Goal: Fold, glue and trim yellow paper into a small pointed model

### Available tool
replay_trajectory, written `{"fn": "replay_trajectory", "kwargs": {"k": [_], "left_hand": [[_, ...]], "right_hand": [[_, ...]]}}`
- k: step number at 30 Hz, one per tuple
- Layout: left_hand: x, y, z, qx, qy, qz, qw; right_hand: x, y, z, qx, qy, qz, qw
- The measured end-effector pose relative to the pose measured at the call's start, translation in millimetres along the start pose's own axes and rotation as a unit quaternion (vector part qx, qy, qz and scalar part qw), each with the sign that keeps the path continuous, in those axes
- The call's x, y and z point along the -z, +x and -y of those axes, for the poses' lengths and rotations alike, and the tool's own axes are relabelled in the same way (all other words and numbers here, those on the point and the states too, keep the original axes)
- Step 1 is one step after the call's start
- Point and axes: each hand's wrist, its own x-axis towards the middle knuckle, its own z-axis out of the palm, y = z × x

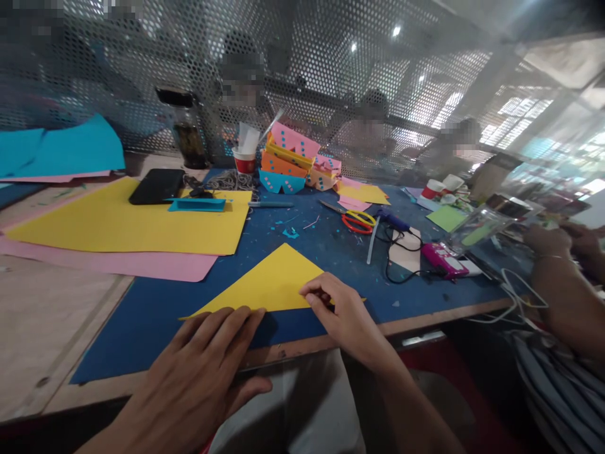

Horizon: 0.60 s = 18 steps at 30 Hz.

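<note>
A sheet of yellow paper (269, 284), folded into a triangle, lies on the blue mat with its point facing away from me. My left hand (203, 359) rests palm down at its near left edge, fingers stretched out and tips touching the paper. At the right part of the near edge, my right hand (343, 312) has its fingers curled and its thumb and fingertips pinched together on the paper. The right corner of the triangle shows just beyond that hand. What lies under the fingers is hidden.
Scissors (362, 221), a glue gun (394, 219) with a cable and a magenta device (444, 260) lie at right. A black phone (157, 186) sits on larger yellow paper (189, 233). Decorated paper pieces (288, 164) stand behind. Another person's arm (562, 277) is at far right.
</note>
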Motion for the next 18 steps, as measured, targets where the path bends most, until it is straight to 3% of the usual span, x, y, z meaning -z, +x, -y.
{"fn": "replay_trajectory", "kwargs": {"k": [18], "left_hand": [[2.8, -14.3, 6.7, 0.028, -0.022, 0.0, 0.999]], "right_hand": [[1.1, -0.7, -0.4, -0.01, -0.001, 0.002, 1.0]]}}
